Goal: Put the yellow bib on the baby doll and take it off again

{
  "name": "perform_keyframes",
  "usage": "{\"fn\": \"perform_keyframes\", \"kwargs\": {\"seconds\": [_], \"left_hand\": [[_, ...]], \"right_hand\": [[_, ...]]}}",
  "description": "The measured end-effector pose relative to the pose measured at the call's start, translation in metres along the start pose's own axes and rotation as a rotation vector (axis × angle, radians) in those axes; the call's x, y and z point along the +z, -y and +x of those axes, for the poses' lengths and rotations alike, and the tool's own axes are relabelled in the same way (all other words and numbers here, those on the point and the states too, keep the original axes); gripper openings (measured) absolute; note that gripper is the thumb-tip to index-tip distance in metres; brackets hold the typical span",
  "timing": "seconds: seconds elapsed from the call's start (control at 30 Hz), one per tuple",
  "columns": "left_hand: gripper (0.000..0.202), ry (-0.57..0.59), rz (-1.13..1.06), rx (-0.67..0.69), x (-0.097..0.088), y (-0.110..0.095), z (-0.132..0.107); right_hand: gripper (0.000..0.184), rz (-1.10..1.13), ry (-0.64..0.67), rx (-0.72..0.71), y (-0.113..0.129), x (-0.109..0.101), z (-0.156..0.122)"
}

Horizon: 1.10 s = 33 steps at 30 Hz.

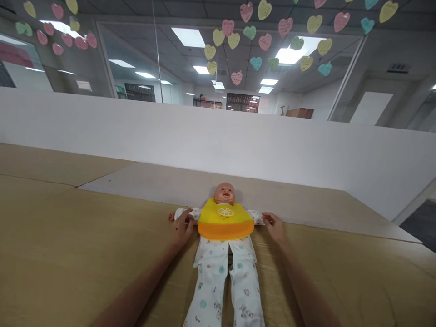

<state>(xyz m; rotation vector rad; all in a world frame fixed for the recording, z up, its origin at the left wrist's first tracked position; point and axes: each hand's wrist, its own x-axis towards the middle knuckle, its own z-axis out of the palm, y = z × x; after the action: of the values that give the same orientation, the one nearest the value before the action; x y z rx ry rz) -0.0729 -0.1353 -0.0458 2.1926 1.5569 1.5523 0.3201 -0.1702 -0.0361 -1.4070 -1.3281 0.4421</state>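
Note:
A baby doll (225, 194) lies on its back in front of me, its head pointing away. It wears a yellow bib (225, 218) with an orange lower pocket and a white citrus print. White patterned pajamas (213, 272) cover its body and legs. My left hand (184, 227) has bent fingers on the sleeve at the left, near the doll's small bare hand (171, 216). At the other sleeve (256, 217), my right hand (275, 227) pinches the cuff end. The doll's hand on that side is hidden.
Under the doll is a brown, wood-toned surface (102, 254), with a paler grey panel (289, 200) behind its head. A low white wall (204, 136) runs along the back. Heart-shaped paper notes (236, 78) stick to the glass above it.

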Motion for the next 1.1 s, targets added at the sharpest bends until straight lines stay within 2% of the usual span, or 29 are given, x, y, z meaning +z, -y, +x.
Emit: {"fn": "perform_keyframes", "kwargs": {"seconds": [0.07, 0.17, 0.27, 0.4, 0.5, 0.67, 0.9, 1.1], "left_hand": [[0.04, 0.042, 0.155, 0.139, -0.006, 0.005, 0.004], [0.054, 0.11, 0.339, 0.239, -0.008, 0.012, 0.007], [0.056, 0.182, 0.441, 0.22, -0.004, 0.018, 0.008], [0.041, 0.227, 0.494, 0.142, 0.0, 0.021, 0.007], [0.038, 0.236, 0.497, 0.19, -0.002, 0.019, 0.007], [0.031, 0.201, 0.476, 0.216, -0.004, 0.02, 0.011], [0.025, 0.161, 0.466, 0.324, 0.0, 0.043, 0.025], [0.034, 0.187, 0.399, 0.393, -0.005, 0.053, 0.025]], "right_hand": [[0.032, -0.185, -0.044, -0.112, -0.008, -0.003, -0.003], [0.037, -0.548, -0.101, -0.337, -0.01, -0.002, -0.009], [0.047, -0.76, -0.103, -0.429, -0.008, 0.005, -0.014], [0.053, -0.929, 0.033, -0.4, -0.009, 0.016, -0.016], [0.053, -0.971, 0.055, -0.357, -0.01, 0.02, -0.016], [0.05, -1.021, 0.003, -0.353, -0.011, 0.019, -0.014], [0.051, -1.031, 0.014, -0.325, -0.025, 0.01, -0.008], [0.052, -0.99, 0.014, -0.272, -0.028, 0.009, -0.011]]}}
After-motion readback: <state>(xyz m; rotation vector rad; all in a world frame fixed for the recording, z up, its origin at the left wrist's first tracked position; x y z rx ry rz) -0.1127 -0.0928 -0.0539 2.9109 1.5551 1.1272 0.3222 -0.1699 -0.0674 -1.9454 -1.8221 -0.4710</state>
